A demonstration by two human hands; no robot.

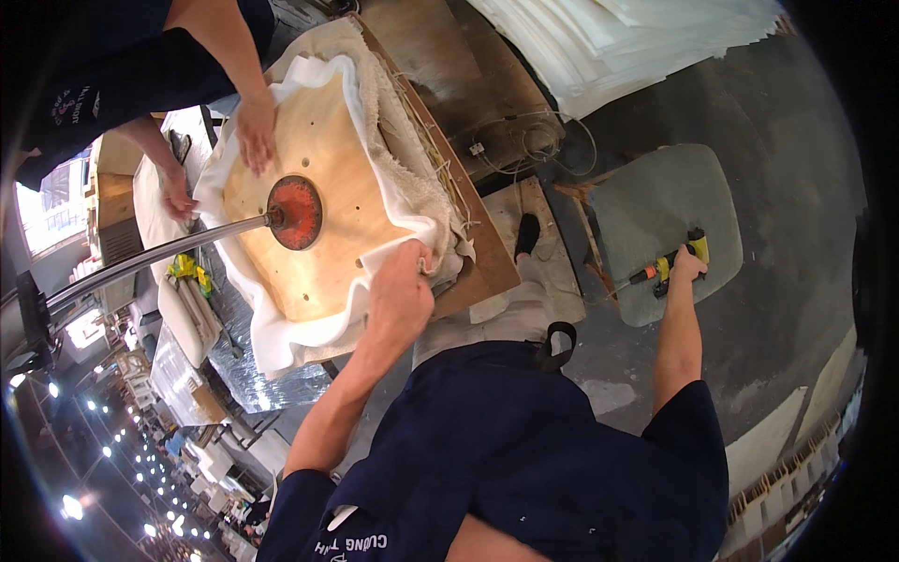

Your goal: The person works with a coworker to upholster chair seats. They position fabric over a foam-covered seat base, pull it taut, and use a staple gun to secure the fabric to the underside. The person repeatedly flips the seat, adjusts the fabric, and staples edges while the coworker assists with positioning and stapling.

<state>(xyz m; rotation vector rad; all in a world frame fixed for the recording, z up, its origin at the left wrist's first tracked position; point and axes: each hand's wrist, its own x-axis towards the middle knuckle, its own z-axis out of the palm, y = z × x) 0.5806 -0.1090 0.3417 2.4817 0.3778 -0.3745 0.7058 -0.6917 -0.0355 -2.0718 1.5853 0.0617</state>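
my left hand [401, 290] has its fingers clamped on the white fabric [281, 342], pulling it taut over the plywood seat board [318, 201] at centre; my right hand [688, 267], far right, grips a yellow staple gun [676, 260] kept ready; a co-worker's hand [255, 131] presses the board flat

A stack of white sheets [646, 42] fills the 1 o'clock corner, lying on the dark grey floor [777, 187]. Just below it, near 12 o'clock, a tangle of thin wire [524, 140] sits on a brown wooden board [440, 66]. At 9 o'clock a co-worker's two hands [255, 131] press down beside a round red pad [295, 213], which caps a long metal pole [150, 258] running out toward 8 o'clock. A crumpled yellow object [187, 270] lies under that pole. Pale slabs [768, 440] lean at 4 o'clock. Ceiling lights [103, 412] glint at 7 o'clock.
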